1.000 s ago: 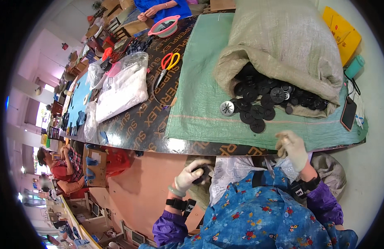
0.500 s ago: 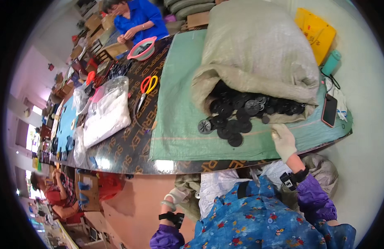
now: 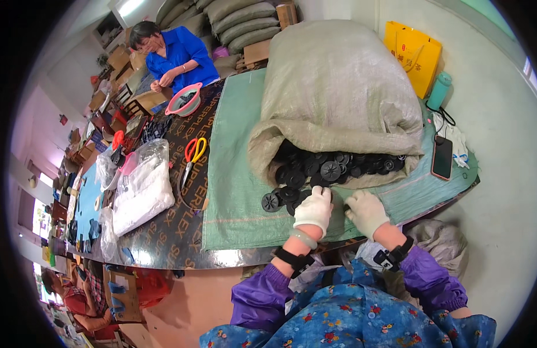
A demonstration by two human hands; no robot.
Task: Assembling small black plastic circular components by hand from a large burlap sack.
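Both my hands wear white gloves and work at the mouth of a large woven sack (image 3: 338,75) lying on its side. Ribbed black plastic discs (image 3: 330,171) fill its opening and spill onto the green woven sheet (image 3: 233,174). My left hand (image 3: 315,210) rests over the spilled discs, its fingers bent down among them; what they grip is hidden under the glove. Just right of it, my right hand (image 3: 366,213) is low over the sheet, fingers loosely curved and slightly apart, with nothing visible in them. One loose disc (image 3: 271,202) lies left of my left hand.
Scissors (image 3: 193,156) with red and yellow handles and a plastic bag of white material (image 3: 143,194) lie on the dark tabletop to the left. A pink-rimmed basket (image 3: 185,100) stands near a person in blue. A phone (image 3: 442,158), teal bottle (image 3: 439,91) and yellow bag (image 3: 413,55) are at right.
My left hand has risen from below the table edge to the spilled discs. My right hand has moved left, closer to it. The whole view has shifted, showing more of the back.
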